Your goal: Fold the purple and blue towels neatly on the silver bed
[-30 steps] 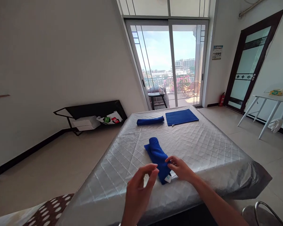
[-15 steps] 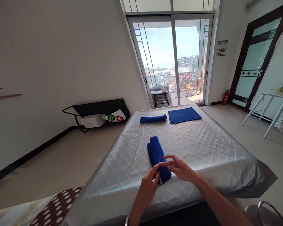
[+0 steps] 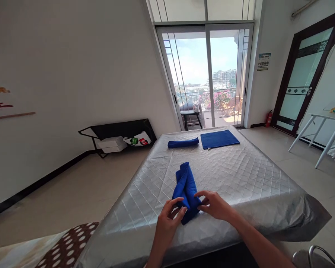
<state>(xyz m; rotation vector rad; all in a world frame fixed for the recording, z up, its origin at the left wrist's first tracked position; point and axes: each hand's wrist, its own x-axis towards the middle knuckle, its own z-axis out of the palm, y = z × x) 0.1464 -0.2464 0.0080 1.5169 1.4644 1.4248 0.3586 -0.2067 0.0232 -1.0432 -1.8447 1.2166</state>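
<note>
A blue towel (image 3: 186, 188), partly rolled and twisted open near its close end, lies lengthwise on the silver quilted cover (image 3: 145, 201). My left hand (image 3: 169, 215) pinches the towel's near left edge between thumb and fingers. On the other side, my right hand (image 3: 212, 204) grips the near right edge, its fingertips pressed to the fabric. Farther off lie a rolled blue towel (image 3: 183, 143) and, to its right, a flat folded blue towel (image 3: 220, 139).
A black rack (image 3: 117, 130) with white boxes stands by the left wall. At right are a white table (image 3: 328, 116) and a metal-framed chair (image 3: 307, 258). A spotted brown cloth (image 3: 69, 243) lies at lower left. A sliding glass door (image 3: 209, 74) is behind.
My left hand has moved left and pulled the towel's near left edge outward, loosening the roll. My right hand has come down onto the right edge. The view has shifted slightly.
</note>
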